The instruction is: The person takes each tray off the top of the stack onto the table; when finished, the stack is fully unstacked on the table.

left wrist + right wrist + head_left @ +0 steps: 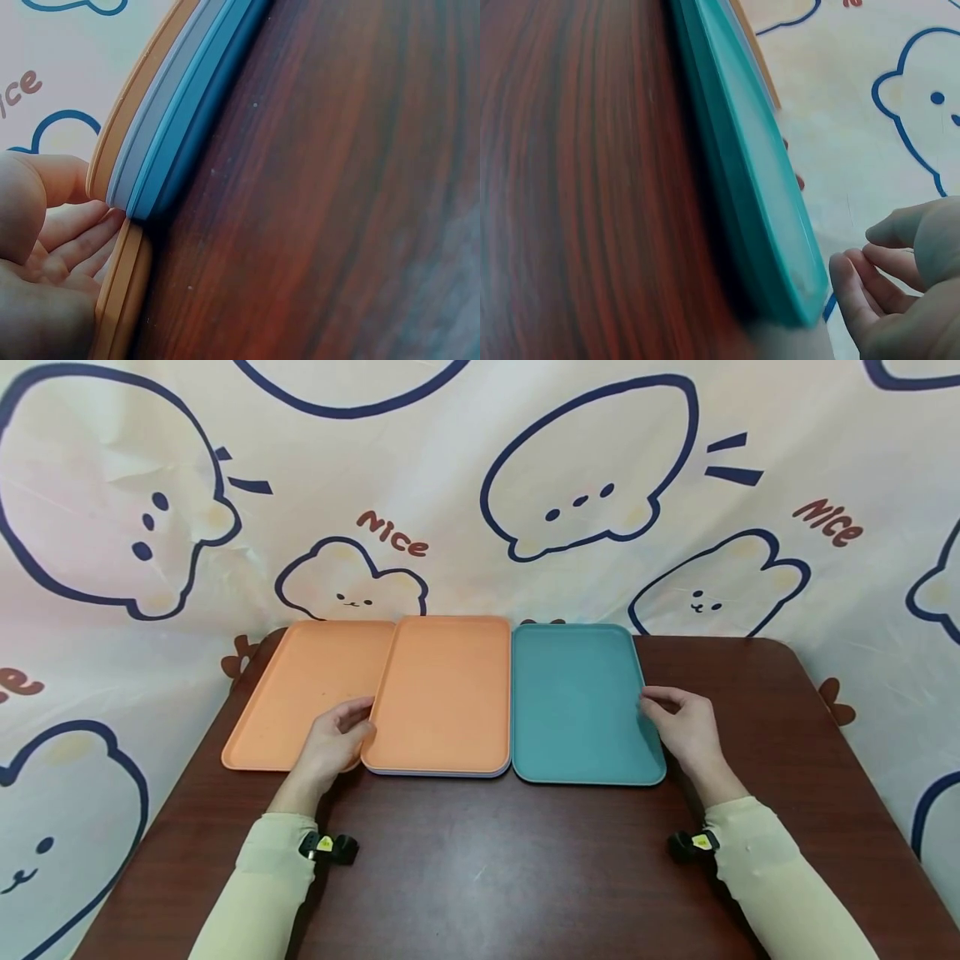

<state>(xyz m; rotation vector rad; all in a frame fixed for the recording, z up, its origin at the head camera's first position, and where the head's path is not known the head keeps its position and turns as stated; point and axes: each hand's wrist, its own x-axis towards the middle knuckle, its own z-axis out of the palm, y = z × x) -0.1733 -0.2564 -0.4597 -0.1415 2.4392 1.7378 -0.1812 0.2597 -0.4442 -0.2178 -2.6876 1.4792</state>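
In the head view, a stack with an orange tray [446, 693] on top stands in the middle. The left wrist view shows a lavender tray [154, 112] and a blue tray [187, 124] beneath it. My left hand [337, 735] is at the stack's left edge, thumb tip at the orange rim, other fingers extended by the lower rims. A teal tray [581, 706] lies right of the stack. My right hand [686, 727] is beside its right edge; in the right wrist view the loosely bent fingers [870, 285] show a gap to the rim.
Another orange tray [307, 693] lies at the left, its right side beside the stack. All trays are along the back of the dark wooden table [480, 868]. A cloth backdrop [570, 585] with cartoon drawings hangs behind the table.
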